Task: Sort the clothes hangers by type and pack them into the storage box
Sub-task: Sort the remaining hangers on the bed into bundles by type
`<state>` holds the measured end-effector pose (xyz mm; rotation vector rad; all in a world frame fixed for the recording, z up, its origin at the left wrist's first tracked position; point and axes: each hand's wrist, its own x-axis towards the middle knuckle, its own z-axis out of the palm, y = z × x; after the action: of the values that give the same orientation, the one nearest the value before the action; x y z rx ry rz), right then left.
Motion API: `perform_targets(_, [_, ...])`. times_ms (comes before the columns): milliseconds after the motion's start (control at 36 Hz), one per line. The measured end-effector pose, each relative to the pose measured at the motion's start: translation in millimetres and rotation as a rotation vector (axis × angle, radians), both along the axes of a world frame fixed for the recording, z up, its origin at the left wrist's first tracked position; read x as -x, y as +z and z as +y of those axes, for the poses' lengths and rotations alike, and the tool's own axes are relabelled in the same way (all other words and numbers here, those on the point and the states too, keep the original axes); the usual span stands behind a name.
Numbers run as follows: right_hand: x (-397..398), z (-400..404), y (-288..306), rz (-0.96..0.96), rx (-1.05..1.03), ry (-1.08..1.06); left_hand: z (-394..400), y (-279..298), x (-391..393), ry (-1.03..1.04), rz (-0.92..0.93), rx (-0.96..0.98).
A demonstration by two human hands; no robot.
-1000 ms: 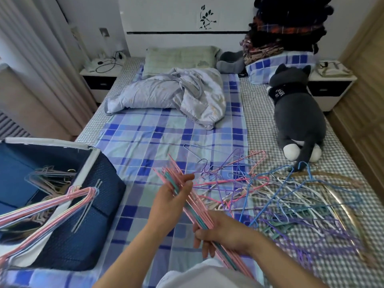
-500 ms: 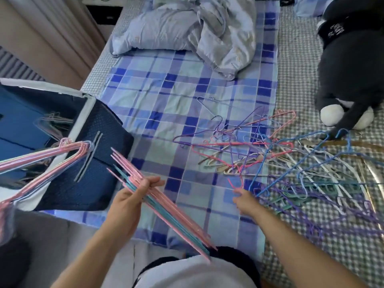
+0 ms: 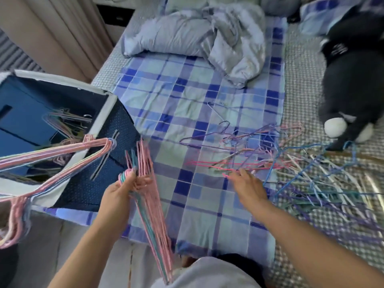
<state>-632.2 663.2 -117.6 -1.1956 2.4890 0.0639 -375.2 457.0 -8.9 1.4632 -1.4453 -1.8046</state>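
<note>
My left hand (image 3: 122,190) grips a bundle of thin pink and teal hangers (image 3: 151,200) over the bed's near edge, their long ends pointing down toward me. My right hand (image 3: 247,183) reaches with its fingers stretched out to the near edge of the tangled pile of coloured hangers (image 3: 301,169) and touches a bright pink hanger (image 3: 209,164). The dark blue storage box (image 3: 104,163) stands at the left, with hangers inside. A second bunch of pink hangers (image 3: 52,154) lies across the box's rim.
A blue checked sheet (image 3: 187,113) covers the bed. A crumpled grey duvet (image 3: 207,36) lies farther back. A dark plush cat (image 3: 353,80) sits at the right, beside the pile. Curtains (image 3: 62,32) hang at the left.
My left hand has turned the bundle more upright and brought it closer to the box. My right hand has stayed at the pile's near edge, on the pink hanger.
</note>
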Motion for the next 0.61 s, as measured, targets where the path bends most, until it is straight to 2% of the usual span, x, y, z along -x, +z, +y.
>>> perform_targets(83, [4.5,-12.8,41.7,0.034,0.157,-0.033,-21.8,3.5,3.0,-0.093,0.015,-0.020])
perform_targets(167, [10.9,-26.2,75.7,0.005,0.261,-0.173,-41.0,7.3,6.1,-0.175,0.043,-0.062])
perform_targets(306, [14.1,-44.1,114.8,-0.312,0.555,-0.595,-51.1,26.8,15.0,-0.276,0.040,-0.143])
perform_targets(389, [-11.3,-51.3,128.0,-0.435,0.708,-0.719,-43.5,40.0,17.0,-0.366,-0.021,-0.122])
perform_targets(500, [-67.1,-59.9,145.3,-0.451,0.600,-0.638,-30.2,49.0,24.7,-0.435,-0.050,-0.045])
perform_targets(611, [-112.6,-72.2,152.8,-0.482,0.518,-0.556,-17.9,56.7,35.7,-0.496,0.001,-0.011])
